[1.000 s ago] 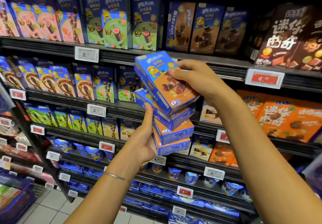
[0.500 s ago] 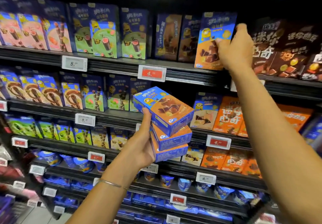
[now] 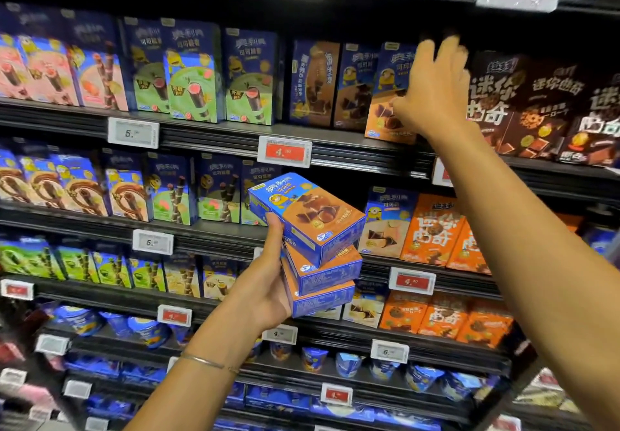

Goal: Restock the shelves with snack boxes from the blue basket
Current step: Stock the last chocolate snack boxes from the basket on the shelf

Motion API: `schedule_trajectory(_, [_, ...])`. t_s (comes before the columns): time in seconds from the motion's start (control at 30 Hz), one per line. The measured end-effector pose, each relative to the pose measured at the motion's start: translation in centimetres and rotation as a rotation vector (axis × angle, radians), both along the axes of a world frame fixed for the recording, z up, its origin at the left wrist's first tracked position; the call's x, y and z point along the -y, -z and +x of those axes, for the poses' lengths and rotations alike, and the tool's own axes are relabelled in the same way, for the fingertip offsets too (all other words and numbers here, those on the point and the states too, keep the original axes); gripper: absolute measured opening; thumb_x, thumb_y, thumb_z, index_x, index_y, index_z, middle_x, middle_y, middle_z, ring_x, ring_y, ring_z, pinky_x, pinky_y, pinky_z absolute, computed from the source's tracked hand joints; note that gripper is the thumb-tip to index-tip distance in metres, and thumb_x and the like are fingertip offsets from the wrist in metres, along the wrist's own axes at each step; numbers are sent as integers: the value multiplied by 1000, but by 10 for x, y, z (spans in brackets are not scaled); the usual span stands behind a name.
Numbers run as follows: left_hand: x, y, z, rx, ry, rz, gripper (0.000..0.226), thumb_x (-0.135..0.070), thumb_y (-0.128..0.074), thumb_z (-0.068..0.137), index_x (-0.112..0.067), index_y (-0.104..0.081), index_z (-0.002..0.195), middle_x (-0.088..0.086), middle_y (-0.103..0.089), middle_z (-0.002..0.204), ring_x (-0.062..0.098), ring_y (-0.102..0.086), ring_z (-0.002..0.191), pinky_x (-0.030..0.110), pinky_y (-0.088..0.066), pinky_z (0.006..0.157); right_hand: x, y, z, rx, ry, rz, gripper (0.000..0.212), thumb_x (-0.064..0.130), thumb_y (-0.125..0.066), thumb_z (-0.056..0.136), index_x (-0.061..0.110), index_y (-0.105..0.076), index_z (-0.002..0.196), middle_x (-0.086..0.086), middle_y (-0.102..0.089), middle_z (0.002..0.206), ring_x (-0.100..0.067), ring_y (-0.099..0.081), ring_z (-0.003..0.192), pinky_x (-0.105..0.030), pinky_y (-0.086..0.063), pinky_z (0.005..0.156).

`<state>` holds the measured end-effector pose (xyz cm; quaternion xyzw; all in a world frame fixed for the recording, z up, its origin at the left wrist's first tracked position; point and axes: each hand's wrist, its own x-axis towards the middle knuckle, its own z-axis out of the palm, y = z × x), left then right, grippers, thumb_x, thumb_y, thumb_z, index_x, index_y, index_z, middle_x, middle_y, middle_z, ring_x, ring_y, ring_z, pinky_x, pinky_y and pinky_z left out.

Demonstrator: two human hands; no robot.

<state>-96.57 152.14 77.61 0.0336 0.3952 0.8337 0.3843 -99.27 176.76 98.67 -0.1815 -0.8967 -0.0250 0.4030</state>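
Snack boxes (image 3: 318,246): stacked three high, lying flat and slightly fanned; held near the centre of the view, in front of the middle shelves.
Left hand (image 3: 265,293): grasped the stack from its 8 o'clock side, thumb pressed up along the end of the top box; other fingers hidden behind the stack.
Placed box (image 3: 389,108): stood upright on the upper shelf (image 3: 214,135), at 1 o'clock from the stack, just beside two matching boxes at its 9 o'clock.
Right hand (image 3: 432,91): raised at 1 o'clock, fingers extended and spread, grasping nothing; overlapped the 3 o'clock edge of the placed box. Contact could not be told because of blur.
Change: counted four boxes in the stack a second before, three at this moment. Top box lifted off by the right hand, carried up to 1 o'clock, set in the front row and released.
Meaning for the task: one box judged restocked; three left in hand for the same row.
Blue basket: not in view.
Caution: fanned stack judged liable to slip while held one-handed.
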Motion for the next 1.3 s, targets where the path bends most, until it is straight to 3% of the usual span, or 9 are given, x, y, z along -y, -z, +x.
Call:
schedule_trajectory(0.07, [-1, 0, 1, -2, 0, -11, 80, -79, -68, 57, -19, -83, 108, 17, -74, 126, 40, -73, 111, 67, -57, 90, -3, -10, -5, 116, 34, 35, 84, 42, -83, 78, 6, -42, 141, -26, -40, 148, -47, -32, 140, -57, -31, 111])
schedule_trajectory(0.2, [-3, -1, 1, -4, -1, -27, 78, -80, -65, 60, -19, -84, 104, 18, -74, 124, 40, -73, 110, 67, -57, 88, -13, -24, -15, 222, 87, 65, 58, 40, -79, 81, 9, -57, 125, -26, -58, 132, -47, -49, 128, -60, -28, 113])
schedule_trajectory(0.27, [-3, -1, 1, -8, -10, -29, 79, -79, -64, 62, -18, -83, 108, 19, -74, 125, 41, -73, 110, 68, -56, 89, -20, -27, -19, 248, 130, 110, 69, 42, -76, 80, 14, -51, 139, -26, -50, 144, -46, -41, 137, -61, -16, 119])
schedule_trajectory(0.33, [-4, -2, 1, -8, -19, -32, 80, -79, -64, 62, -17, -83, 110, 19, -74, 125, 41, -73, 111, 69, -55, 90, -26, -27, -22, 239, 143, 163, 88, 42, -76, 80, 18, -34, 154, -21, -32, 158, -44, -27, 146, -60, -9, 121])
schedule_trajectory(0.43, [-5, -3, 1, -4, -23, -40, 76, -79, -63, 62, -17, -85, 102, 18, -75, 122, 39, -74, 108, 66, -57, 89, -32, -27, -28, 233, 169, 210, 95, 35, -75, 82, 19, -21, 159, -18, -17, 165, -41, -15, 150, -58, -6, 121])
schedule_trajectory(0.8, [-6, -2, -1, -7, -36, -59, 74, -78, -59, 70, -19, -83, 107, 19, -74, 124, 40, -73, 110, 66, -55, 92, -46, -21, -56, 249, 199, 210, 92, 38, -73, 86, 12, -21, 157, -19, -23, 162, -39, -23, 148, -53, -14, 120])
schedule_trajectory(0.97, [-4, -3, -2, 0, -42, -75, 72, -78, -57, 70, -20, -84, 104, 18, -74, 123, 40, -73, 110, 62, -58, 92, -52, -20, -64, 269, 201, 193, 96, 30, -76, 82, 14, -19, 157, -19, -20, 163, -38, -21, 149, -53, -14, 121])
schedule_trajectory(1.13, [-4, -5, -3, -8, -65, -92, 86, -77, -57, 69, -16, -73, 128, 20, -73, 126, 40, -72, 113, 62, -57, 94, -53, -22, -71, 282, 185, 145, 109, 28, -81, 78, 17, -11, 160, -14, -12, 166, -35, -13, 152, -54, -11, 122])
schedule_trajectory(1.3, [-5, -5, -5, -13, -72, -96, 82, -76, -60, 69, -17, -74, 125, 20, -73, 125, 40, -72, 112, 62, -57, 92, -54, -22, -76, 261, 133, 145, 108, 28, -82, 78, 18, -12, 160, -13, -14, 166, -36, -15, 152, -56, -13, 121])
